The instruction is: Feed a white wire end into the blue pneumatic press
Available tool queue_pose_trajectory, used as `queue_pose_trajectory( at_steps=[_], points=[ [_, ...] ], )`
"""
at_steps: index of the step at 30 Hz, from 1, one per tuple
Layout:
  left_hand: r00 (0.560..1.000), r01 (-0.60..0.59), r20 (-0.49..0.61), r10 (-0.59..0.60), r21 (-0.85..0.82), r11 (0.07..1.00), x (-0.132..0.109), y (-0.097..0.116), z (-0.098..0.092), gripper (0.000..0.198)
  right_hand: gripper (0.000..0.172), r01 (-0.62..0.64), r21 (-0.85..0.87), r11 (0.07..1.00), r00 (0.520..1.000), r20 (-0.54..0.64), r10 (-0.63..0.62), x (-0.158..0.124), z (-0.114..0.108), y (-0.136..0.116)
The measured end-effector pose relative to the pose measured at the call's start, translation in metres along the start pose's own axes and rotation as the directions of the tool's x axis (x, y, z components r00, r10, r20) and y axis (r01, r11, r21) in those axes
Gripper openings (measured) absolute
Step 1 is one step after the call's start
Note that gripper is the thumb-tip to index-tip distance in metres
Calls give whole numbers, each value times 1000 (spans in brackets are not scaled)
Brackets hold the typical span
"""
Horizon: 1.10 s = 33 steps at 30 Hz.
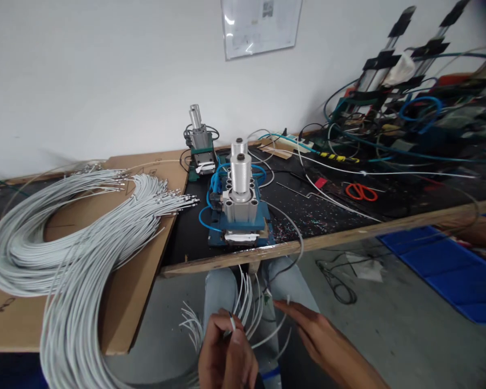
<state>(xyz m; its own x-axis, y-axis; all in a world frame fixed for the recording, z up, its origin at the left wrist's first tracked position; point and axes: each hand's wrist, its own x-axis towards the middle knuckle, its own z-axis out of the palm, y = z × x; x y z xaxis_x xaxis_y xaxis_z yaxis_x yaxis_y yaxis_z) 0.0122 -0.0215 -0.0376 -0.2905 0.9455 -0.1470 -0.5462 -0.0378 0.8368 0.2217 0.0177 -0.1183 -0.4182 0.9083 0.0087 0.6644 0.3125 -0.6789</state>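
White, slim, round cable (233,323) is in the left hand (227,354), below the front edge of the workbench and over the lap. We record this hand as closed, thumb and fingers pinching the cable near its end, where a short dark tip shows. The right hand (318,332) is beside it, fingers stretched forward and held close together; a white strand passes at the fingertips, and we cannot tell whether they grip it.

Between the knees, in pale blue denim trousers (218,289), we see a loose group of white cables (247,297) spreading downward, with a small tuft of white cable ends (192,324) just left of the left knee.

On the left, a thick looped bundle of white cables (76,237) lies across a brown cardboard sheet (8,324), its tipped ends pointing right and part of it hanging over the near edge. Right of the cardboard, on the black workbench top with a wooden front edge (344,229), we note a silver metal press with a blue base (241,186); behind it to the left stands a smaller silver press with a dark green body (201,139). Orange-red scissor-like handles (361,192) lie farther right.
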Motion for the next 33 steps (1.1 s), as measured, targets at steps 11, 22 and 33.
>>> queue_pose_trajectory(
  at_steps=[11,22,33],
  points=[
    [979,-204,78,188,382,901,7,-10,-4,31,31,9,380,925,984,-170,60,-3,-11,-89],
    [992,7,119,-41,278,961,14,3,-28,28,46,-121,770,626,990,51,128,9,14,-122],
    [966,-150,253,45,411,899,20,8,-47,24,24,-163,601,783,987,106,125,8,13,-125]
  ],
)
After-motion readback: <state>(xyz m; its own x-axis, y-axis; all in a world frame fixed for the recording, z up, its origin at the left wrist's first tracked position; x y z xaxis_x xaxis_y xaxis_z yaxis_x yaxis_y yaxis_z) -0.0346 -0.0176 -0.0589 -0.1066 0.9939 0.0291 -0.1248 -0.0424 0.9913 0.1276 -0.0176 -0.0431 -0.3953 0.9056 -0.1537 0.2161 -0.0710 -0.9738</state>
